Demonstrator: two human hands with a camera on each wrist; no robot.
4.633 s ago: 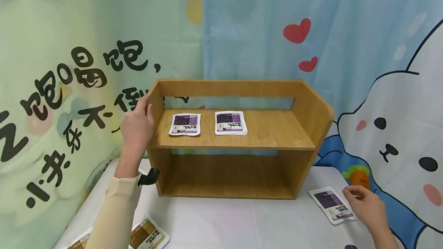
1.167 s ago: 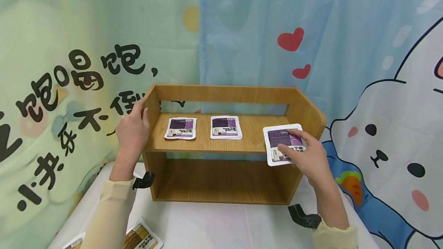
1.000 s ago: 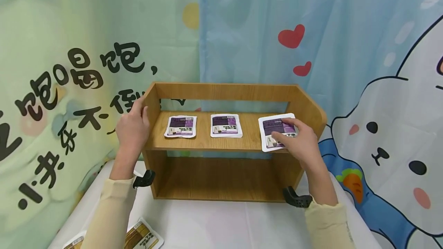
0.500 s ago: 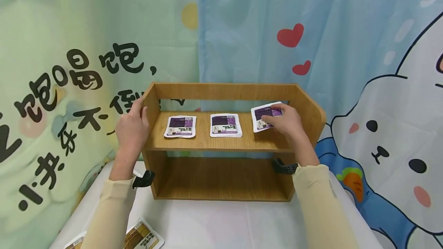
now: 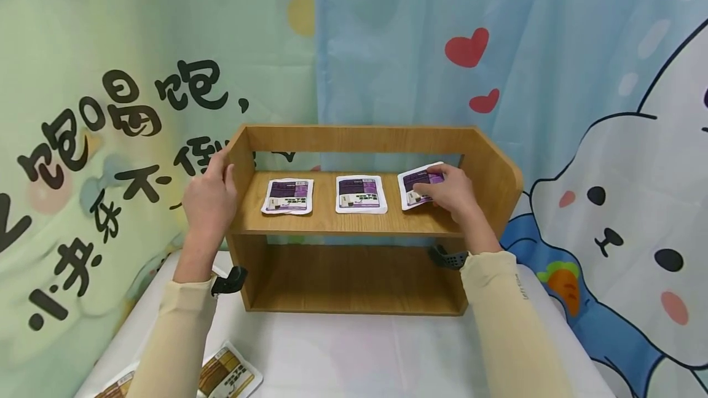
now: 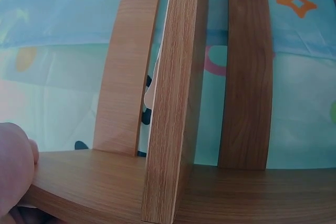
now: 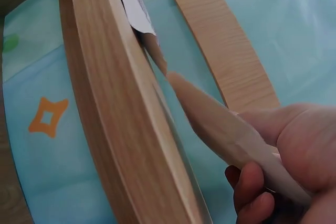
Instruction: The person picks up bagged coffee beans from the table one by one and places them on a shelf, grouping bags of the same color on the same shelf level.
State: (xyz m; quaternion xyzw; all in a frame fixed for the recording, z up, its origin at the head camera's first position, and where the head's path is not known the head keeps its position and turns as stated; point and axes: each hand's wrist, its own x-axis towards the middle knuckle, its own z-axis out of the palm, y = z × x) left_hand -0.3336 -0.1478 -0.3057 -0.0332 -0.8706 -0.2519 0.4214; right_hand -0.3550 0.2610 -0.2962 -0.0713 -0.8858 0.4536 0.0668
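Note:
A two-tier wooden shelf (image 5: 354,224) stands on the table, its left side panel gripped near the top by my left hand (image 5: 209,204). In the left wrist view, part of that hand (image 6: 13,166) shows at the panel's edge. My right hand (image 5: 450,192) pinches a purple-and-white flat pouch (image 5: 408,188) over the right part of the upper board. That pouch (image 7: 220,129) is tilted in the right wrist view, thumb on one face and fingers on the other. Two similar pouches, one at left (image 5: 287,196) and one in the middle (image 5: 361,195), lie on the upper board.
Brown-and-white pouches lie at the table's front left, one (image 5: 229,373) partly behind the left sleeve (image 5: 171,336). A white cloth (image 5: 354,355) covers the table. Printed curtains (image 5: 387,48) hang behind, and the shelf's right side panel (image 5: 492,183) rises beside my right hand.
My right hand has lifted the pouch from the table at right and carried it left and back over the upper board, lowering its near edge. My left hand stays on the side panel.

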